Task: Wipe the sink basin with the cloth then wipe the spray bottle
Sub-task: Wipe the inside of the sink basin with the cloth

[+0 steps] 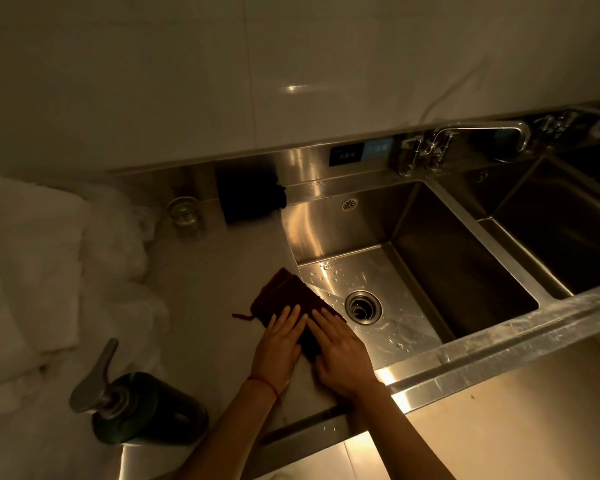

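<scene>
1. Both hands lie flat on the cloth [291, 299], which sits on the desk [215, 271] at the left rim of the sink basin [395, 306], its right edge hanging over into the basin. The left hand [279, 344] and right hand [340, 355] press side by side, fingers [288, 318] stretched out and spread, palms down; neither hand is curled round anything.
2. The step in hand looks like flattening or folding the cloth into a pad before wiping. A good pad wants even layers and one clean face outward, so the loose thread trailing at its left end should be tucked in.
3. For the basin, I would sweep from the walls down toward the drain [363, 305], driving the water droplets ahead of the cloth instead of smearing them.
4. The cloth is dark, reddish-brown, soft and nappy, folded into a long rectangle. The basin is brushed stainless steel, square-cornered, wet on its floor, with a round ribbed drain.
5. The spray bottle [142, 407] stands well apart at the near left of the desk: a dark, squat, glossy cylinder with a grey metal-looking lever head, untouched.
6. Its smooth curved body could slip under a wet cloth, so steadying it with one hand would be wise.
</scene>
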Tool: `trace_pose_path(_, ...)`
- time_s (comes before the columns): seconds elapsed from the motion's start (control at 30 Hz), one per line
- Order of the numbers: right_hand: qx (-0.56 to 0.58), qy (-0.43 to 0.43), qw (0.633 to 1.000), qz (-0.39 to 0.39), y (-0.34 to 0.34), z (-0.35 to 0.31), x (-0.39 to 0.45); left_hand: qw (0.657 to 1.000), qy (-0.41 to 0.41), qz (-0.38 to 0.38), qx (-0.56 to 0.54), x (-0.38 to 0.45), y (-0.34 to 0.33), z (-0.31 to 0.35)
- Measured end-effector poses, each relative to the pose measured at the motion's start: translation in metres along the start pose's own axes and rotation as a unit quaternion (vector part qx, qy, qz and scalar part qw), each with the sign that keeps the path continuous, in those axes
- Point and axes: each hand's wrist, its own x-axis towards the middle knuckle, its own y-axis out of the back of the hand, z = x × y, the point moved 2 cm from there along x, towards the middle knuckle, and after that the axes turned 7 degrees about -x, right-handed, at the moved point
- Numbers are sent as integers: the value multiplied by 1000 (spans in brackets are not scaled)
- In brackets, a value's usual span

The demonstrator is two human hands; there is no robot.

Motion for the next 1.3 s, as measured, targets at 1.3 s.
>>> trace_pose_path(1.3, -87, 13, 994, 72, -1, 20, -3, 998, -15, 37, -47, -15, -9, 18)
